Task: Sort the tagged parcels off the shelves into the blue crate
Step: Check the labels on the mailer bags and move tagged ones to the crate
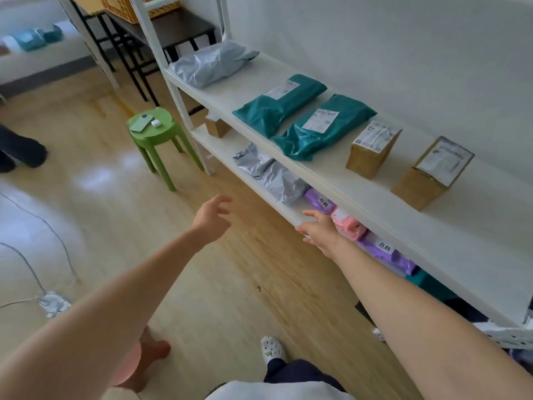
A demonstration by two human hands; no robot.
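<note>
purple parcels [375, 250]: partly under upper shelf [360, 192] | box labels [375, 135]: print unreadable | yellow basket [127, 7]: cropped at top

Phone [141, 123] on green stool [166, 131]

Pale wood floor [101, 215] with glare patches; white wall [403, 53]; green stool [161, 133]; dark table [184, 27] behind.

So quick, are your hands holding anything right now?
Left hand: open, holding nothing.
Right hand: open, holding nothing, by the pink parcel.
</note>
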